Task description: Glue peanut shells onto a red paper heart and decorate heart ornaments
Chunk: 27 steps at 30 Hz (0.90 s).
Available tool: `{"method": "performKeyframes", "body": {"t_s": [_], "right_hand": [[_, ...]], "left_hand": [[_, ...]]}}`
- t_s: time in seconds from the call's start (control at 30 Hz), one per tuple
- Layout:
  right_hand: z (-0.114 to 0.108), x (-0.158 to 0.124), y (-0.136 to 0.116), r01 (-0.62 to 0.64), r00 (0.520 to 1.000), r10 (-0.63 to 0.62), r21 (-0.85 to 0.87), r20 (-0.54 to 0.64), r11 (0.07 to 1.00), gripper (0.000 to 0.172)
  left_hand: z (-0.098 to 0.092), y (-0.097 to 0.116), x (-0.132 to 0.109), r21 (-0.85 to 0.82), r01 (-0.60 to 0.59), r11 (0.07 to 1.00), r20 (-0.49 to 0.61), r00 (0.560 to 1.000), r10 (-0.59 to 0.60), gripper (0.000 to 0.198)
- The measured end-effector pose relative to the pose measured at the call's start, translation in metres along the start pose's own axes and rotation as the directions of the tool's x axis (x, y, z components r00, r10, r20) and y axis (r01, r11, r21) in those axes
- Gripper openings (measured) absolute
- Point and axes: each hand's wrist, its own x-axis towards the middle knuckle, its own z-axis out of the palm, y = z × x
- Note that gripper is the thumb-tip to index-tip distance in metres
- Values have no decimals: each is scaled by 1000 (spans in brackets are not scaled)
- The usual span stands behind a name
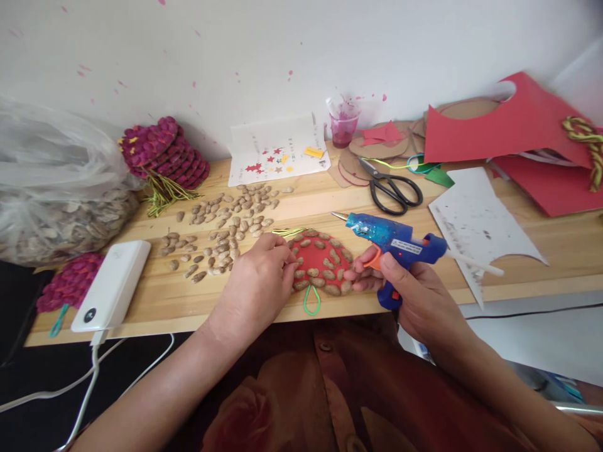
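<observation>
In the head view, a red disc [311, 254] lies on the table [311, 204] at the middle of its near edge. Peanuts [331, 291] sit around the rim and on the face of the disc; a green loop [311, 313] sticks out from its near side, and yellow-and-dark cord [287, 232] shows at its far left side.

The left hand [257, 282] is at the disc's left rim, its grip bunched with the fingertips together; whether they pinch anything, I cannot tell. The right hand [417, 295] has its grip wrapped around the handle of a blue glue gun [384, 232], fingers near the orange trigger. The gun's nozzle points toward the table's left end, above the disc's far right side.

Loose peanuts [244, 225] are scattered left of the disc. Toward the table's near left corner is a white power bank [113, 282] with a cable plugged in. Along the far edge stand a purple stack [164, 150], a paper with small stars [240, 160] and a pink-stained cup [342, 129]. Black scissors [375, 176] lie beyond the gun, and red sheets [485, 132] lie toward the far right corner.
</observation>
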Motion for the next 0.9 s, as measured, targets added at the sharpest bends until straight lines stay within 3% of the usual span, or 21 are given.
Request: {"method": "performKeyframes", "body": {"t_s": [0.4,0.7,0.9], "right_hand": [[-1,0,1,7,1000,-7,-21,3,1000,36],[0,-1,0,8,1000,-8,35,-4,999,35],[0,-1,2,7,1000,-7,49,6,999,30]], "left_hand": [[1,-1,1,7,1,1000,33,999,-2,15],[-15,-11,4,-206,130,970,59,991,-121,14],[-9,-21,6,-307,142,941,67,990,-128,10]]}}
